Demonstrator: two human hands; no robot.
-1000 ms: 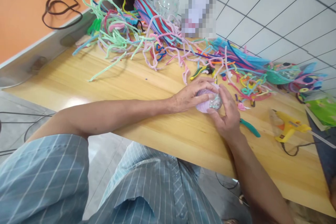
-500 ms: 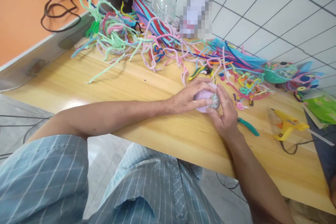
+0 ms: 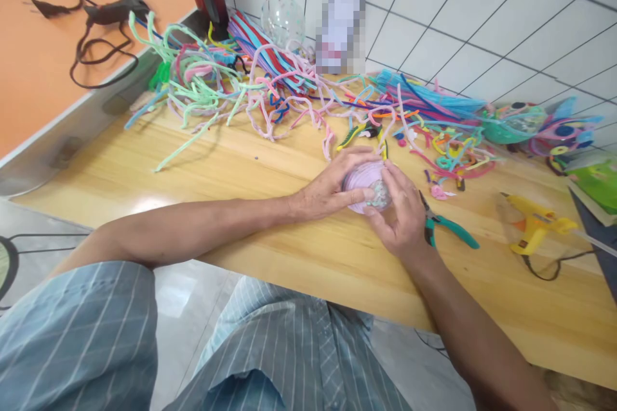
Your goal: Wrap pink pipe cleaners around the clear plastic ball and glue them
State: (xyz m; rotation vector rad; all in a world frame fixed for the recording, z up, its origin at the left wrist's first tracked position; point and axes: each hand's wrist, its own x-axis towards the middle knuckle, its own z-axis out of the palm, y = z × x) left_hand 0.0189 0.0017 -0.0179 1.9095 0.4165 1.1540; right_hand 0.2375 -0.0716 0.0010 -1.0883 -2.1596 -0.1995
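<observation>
A: What are the hands doing?

B: Both are gripping a round lilac ball [image 3: 365, 174] above the near part of a wooden surface [image 3: 284, 263]. The left hand [image 3: 333, 189] is curving around one side, its thumb reaching across the front. The right hand [image 3: 401, 210] is closing around the other side with bent fingers.

A: What is the ball looking like?

B: It is showing lilac ridges, with a speckled, pale greenish patch between the hands. I can't tell whether its underside is touching the wood.

A: And what is lying nearby?

B: Teal-handled pliers [image 3: 456, 230] are lying just beside the right hand, and a yellow glue gun [image 3: 534, 226] is resting farther right. Yellow-and-green-handled pliers [image 3: 351, 135] are lying just beyond the ball.

A: What about the back?

B: Tangled fuzzy craft stems [image 3: 207, 87] in green, pink, blue and purple are spreading along it. A clear ball [image 3: 283, 19] is sitting behind them, near a blurred-out phone-like object [image 3: 339, 29] that is standing by the white tiled wall [image 3: 443, 13]. At far left, a black corded tool [image 3: 113, 11] is lying on an orange surface [image 3: 29, 83].
</observation>
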